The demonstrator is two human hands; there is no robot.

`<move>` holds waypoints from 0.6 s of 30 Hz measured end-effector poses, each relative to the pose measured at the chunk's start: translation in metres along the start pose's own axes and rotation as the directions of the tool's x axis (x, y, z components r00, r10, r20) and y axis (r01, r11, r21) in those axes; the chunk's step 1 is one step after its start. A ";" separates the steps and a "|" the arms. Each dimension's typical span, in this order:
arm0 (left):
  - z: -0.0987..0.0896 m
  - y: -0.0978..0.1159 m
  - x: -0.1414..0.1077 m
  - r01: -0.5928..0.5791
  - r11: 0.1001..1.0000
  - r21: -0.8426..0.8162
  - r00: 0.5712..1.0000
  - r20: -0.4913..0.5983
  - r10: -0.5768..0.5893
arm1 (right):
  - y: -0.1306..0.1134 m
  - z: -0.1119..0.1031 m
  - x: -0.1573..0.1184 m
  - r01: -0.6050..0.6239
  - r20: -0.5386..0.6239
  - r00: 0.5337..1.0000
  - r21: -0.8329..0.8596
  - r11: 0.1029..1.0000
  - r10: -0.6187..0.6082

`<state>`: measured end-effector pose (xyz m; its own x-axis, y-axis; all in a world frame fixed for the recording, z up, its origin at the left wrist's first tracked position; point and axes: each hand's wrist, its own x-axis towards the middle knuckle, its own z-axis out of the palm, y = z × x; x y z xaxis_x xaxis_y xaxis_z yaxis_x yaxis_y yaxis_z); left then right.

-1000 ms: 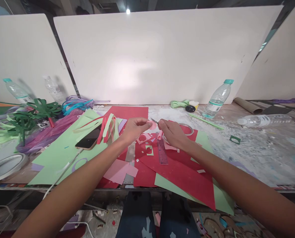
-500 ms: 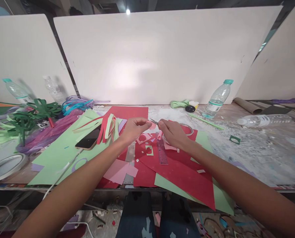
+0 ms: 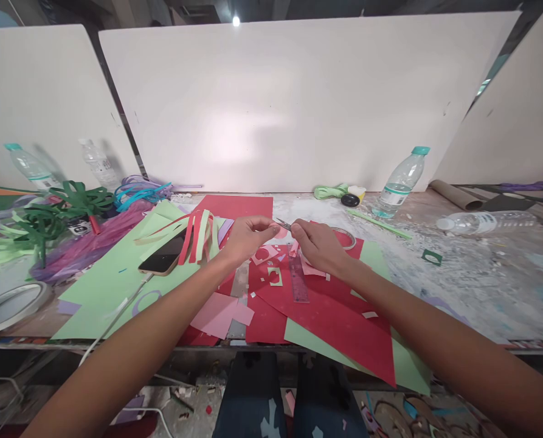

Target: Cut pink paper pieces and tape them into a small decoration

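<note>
Table (image 3: 463, 274), white-streaked, fronts pale panels (image 3: 307, 91); left grip (image 3: 249, 235) pinches pink paper (image 3: 281, 232), right grip (image 3: 315, 243) holds pointed metal tool (image 3: 284, 224)

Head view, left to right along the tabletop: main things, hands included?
White tape roll → phone → left hand → slim metal tool → right hand, holding that tool → standing bottle → bottle lying on its side.

One close head-worn view from above the lap (image 3: 252, 392), forward and down over the table (image 3: 490, 274).
</note>
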<state>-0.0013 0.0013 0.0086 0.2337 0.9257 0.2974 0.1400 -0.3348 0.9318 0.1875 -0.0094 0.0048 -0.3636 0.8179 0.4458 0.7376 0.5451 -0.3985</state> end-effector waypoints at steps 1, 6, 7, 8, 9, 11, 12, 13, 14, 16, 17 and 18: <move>0.000 0.000 0.000 -0.002 1.000 0.002 1.000 0.000 0.002 | 0.000 0.000 0.000 0.000 -0.002 1.000 -0.001 1.000 0.000; 0.000 0.001 -0.001 -0.014 1.000 0.004 1.000 0.005 0.014 | 0.002 0.001 0.000 0.006 -0.013 1.000 -0.008 1.000 -0.006; 0.000 0.001 -0.001 -0.014 1.000 0.002 1.000 0.004 0.014 | 0.002 0.002 0.000 0.006 -0.015 1.000 -0.008 1.000 -0.006; 0.000 0.000 -0.001 -0.013 1.000 -0.001 1.000 0.004 0.013 | 0.002 0.002 0.000 0.006 -0.015 1.000 -0.007 1.000 -0.006; 0.000 0.000 -0.001 -0.011 1.000 -0.003 1.000 0.005 0.011 | 0.002 0.002 0.000 0.006 -0.015 1.000 -0.006 1.000 -0.006; 0.000 0.000 -0.001 -0.008 1.000 -0.006 1.000 0.006 0.008 | 0.002 0.002 0.000 0.003 -0.015 1.000 -0.002 1.000 -0.003; 0.000 0.000 -0.001 -0.007 1.000 -0.003 1.000 0.007 0.007 | 0.002 0.002 0.000 0.003 -0.015 1.000 0.000 1.000 -0.003; 0.000 0.001 -0.001 -0.005 1.000 0.001 1.000 0.008 0.005 | 0.002 0.002 0.000 0.003 -0.016 1.000 0.003 1.000 -0.003; 0.000 0.001 -0.001 -0.003 1.000 0.005 1.000 0.010 0.003 | 0.002 0.002 0.001 0.003 -0.017 1.000 0.008 1.000 -0.003; 0.000 0.003 -0.002 0.001 1.000 0.005 1.000 0.013 -0.001 | 0.002 0.002 0.001 -0.005 -0.023 1.000 0.026 1.000 0.006; 0.000 0.003 -0.002 0.004 1.000 0.001 1.000 0.011 -0.004 | 0.001 0.001 0.001 -0.018 -0.027 0.999 0.049 0.999 0.019; 0.000 0.004 -0.002 0.007 1.000 -0.005 1.000 0.005 -0.007 | 0.001 0.000 0.001 -0.038 -0.034 0.999 0.083 0.996 0.041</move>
<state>-0.0015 -0.0021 0.0117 0.2372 0.9273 0.2896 0.1371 -0.3271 0.9350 0.1879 -0.0085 0.0046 -0.3136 0.8326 0.4566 0.7011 0.5273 -0.4800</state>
